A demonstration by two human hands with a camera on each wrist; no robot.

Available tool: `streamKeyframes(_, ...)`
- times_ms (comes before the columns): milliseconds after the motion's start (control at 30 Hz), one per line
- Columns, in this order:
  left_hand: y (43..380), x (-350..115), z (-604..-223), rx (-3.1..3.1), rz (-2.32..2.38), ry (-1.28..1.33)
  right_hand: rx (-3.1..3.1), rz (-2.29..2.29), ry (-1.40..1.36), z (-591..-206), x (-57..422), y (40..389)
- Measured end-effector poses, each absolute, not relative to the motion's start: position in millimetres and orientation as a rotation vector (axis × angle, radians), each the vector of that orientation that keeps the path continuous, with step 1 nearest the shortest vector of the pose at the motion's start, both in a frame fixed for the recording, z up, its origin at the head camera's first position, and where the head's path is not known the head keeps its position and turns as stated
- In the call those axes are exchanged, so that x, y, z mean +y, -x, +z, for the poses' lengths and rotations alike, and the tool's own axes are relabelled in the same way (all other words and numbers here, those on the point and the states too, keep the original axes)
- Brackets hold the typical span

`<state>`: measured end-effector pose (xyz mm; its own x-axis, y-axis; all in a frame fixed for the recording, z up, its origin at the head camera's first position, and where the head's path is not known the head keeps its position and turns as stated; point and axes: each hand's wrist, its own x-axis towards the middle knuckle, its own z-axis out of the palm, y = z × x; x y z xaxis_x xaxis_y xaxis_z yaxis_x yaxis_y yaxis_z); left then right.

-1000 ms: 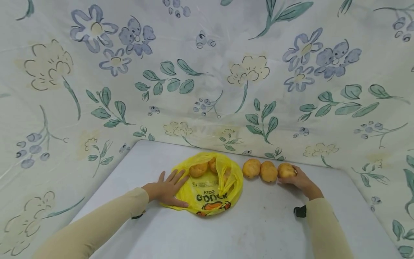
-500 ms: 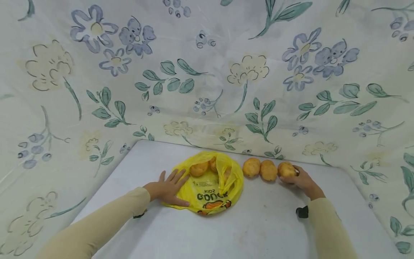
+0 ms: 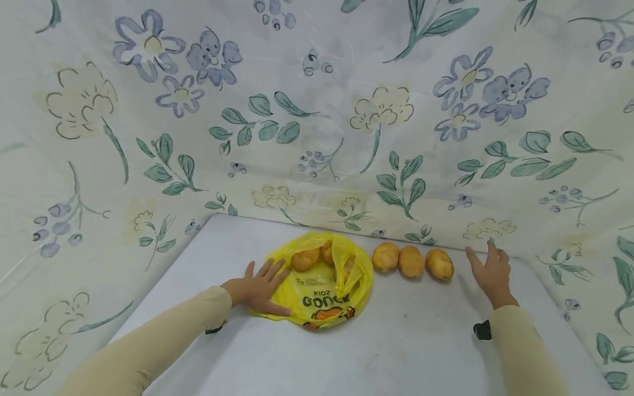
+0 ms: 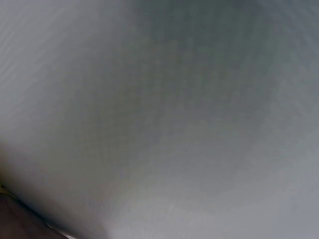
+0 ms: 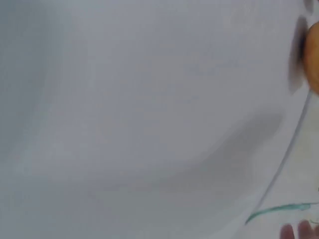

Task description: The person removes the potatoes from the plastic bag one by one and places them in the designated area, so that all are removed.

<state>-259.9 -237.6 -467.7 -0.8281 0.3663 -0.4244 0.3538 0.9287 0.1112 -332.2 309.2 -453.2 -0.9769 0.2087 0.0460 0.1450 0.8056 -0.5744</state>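
A yellow plastic bag (image 3: 317,294) with dark lettering lies on the table, several potatoes showing inside it, among them one potato (image 3: 305,259) at its opening. My left hand (image 3: 258,290) rests spread on the bag's left side. To the right of the bag, three potatoes stand in a row: a left potato (image 3: 385,257), a middle potato (image 3: 411,262) and a right potato (image 3: 440,264). My right hand (image 3: 491,275) is raised to the right of the row, apart from the right potato and holding nothing. The right wrist view catches part of a potato (image 5: 312,57) at its edge.
The white table (image 3: 396,352) ends at a floral-patterned sheet (image 3: 317,137) hanging behind and at both sides. A dark strap piece (image 3: 482,330) shows beside the right sleeve. The left wrist view is mostly a blurred pale surface.
My right hand has let go of the right potato and moved right, away from it. That potato now lies at the row's end. My left hand stays on the bag.
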Motion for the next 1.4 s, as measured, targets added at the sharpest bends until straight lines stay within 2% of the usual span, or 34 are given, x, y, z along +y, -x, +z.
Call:
streamKeyframes(133, 260, -236, -467, 2.642, 0.012, -0.505, -2.911, 0.465, 0.119, -453, 318, 326)
streamKeyframes(233, 261, -235, -465, 2.645, -0.006, -0.496, -2.918, 0.344, 0.056, -457, 324, 322)
streamKeyframes(567, 263, -233, -471, 2.637, 0.032, -0.491, -2.904, 0.265, 0.052, -468, 335, 314)
streamKeyframes(1400, 260, -234, -468, 2.642, -0.008, -0.472, -2.921, 0.125, -0.064, -460, 329, 314)
